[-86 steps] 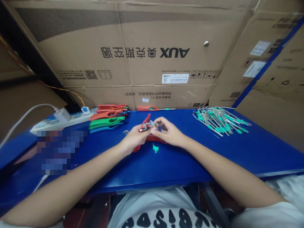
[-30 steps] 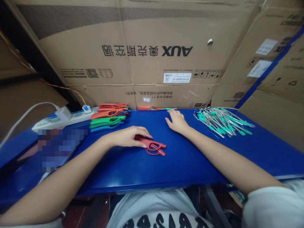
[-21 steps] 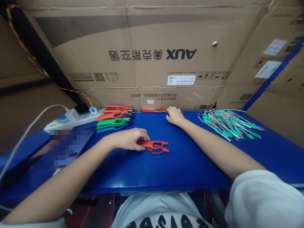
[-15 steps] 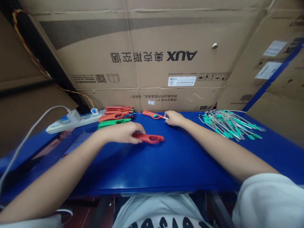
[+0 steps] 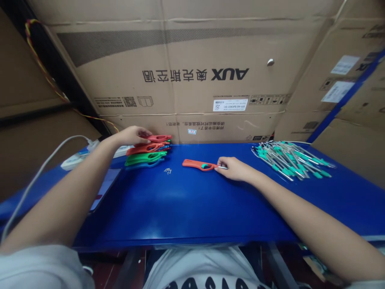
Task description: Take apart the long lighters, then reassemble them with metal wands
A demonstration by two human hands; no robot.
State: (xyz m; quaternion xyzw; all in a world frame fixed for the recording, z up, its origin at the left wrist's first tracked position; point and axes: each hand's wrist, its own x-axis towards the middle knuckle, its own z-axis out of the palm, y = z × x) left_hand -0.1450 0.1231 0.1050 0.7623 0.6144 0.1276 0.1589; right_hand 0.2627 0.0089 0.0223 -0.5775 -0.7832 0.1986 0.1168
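At blue table (image 5: 168, 212), orange lighter (image 5: 194, 164), tube (image 5: 223, 167) in right hand (image 5: 234, 169)

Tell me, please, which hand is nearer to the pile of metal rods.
Right. The right hand is to the left of the pile of metal rods, apart from it; the left hand is farther left, at the coloured handles.

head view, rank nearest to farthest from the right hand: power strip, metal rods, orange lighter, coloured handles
1. Orange lighter: held in the right hand
2. Metal rods: off to the right
3. Coloured handles: left, beyond the lighter
4. Power strip: far left
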